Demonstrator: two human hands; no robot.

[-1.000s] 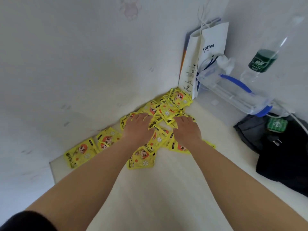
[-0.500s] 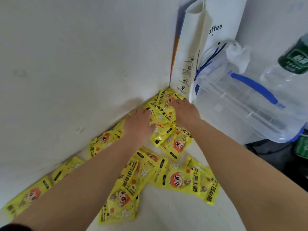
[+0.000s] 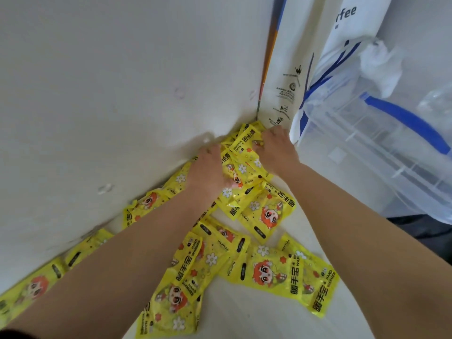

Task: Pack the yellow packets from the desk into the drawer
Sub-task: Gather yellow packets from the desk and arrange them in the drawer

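Note:
Several yellow hand-warmer packets lie scattered on the white desk [image 3: 244, 316], along the wall and into the far corner. A heap of packets [image 3: 244, 167] is bunched in that corner between my hands. My left hand [image 3: 208, 167] presses on the heap's left side by the wall, fingers curled into it. My right hand [image 3: 276, 150] grips the heap's right side at the foot of the paper bag. More loose packets [image 3: 266, 270] lie flat nearer to me, some under my forearms. No drawer is in view.
A white paper coffee bag [image 3: 281, 69] stands in the corner. A clear plastic box with a blue handle [image 3: 367, 148] sits right of it, a clear bottle [image 3: 437, 101] behind. A dark bag [image 3: 420, 231] lies at the right. The white wall [image 3: 97, 94] bounds the left.
My head and both hands have moved forward into the corner. The hands went from the middle of the spread to the far heap and closed in on it.

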